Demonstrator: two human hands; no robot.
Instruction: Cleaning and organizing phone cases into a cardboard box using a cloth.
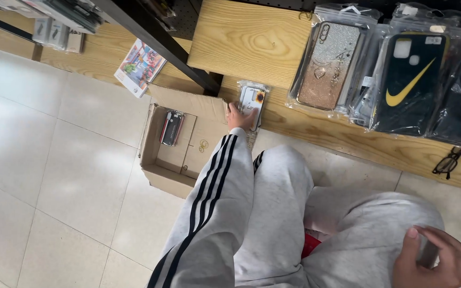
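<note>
My left hand [237, 118], at the end of a grey sleeve with black stripes, reaches forward and grips a white phone case in a clear plastic bag [253, 101]. The case lies against the low wooden shelf edge [316, 133], just right of an open cardboard box [155, 166]. Inside the box lies one dark packaged phone case [171, 128]. My right hand [430, 260] rests on my grey-trousered knee at the lower right with fingers curled. Something greyish may sit under those fingers, but it is unclear.
Bagged phone cases hang at the upper right: a glittery one [329, 64] and a black one with a yellow mark [411, 80]. Black glasses [448, 161] lie on the shelf. A colourful booklet [140, 66] leans at the left. A black metal post [156, 37] slants across. The floor is pale tile [54, 176].
</note>
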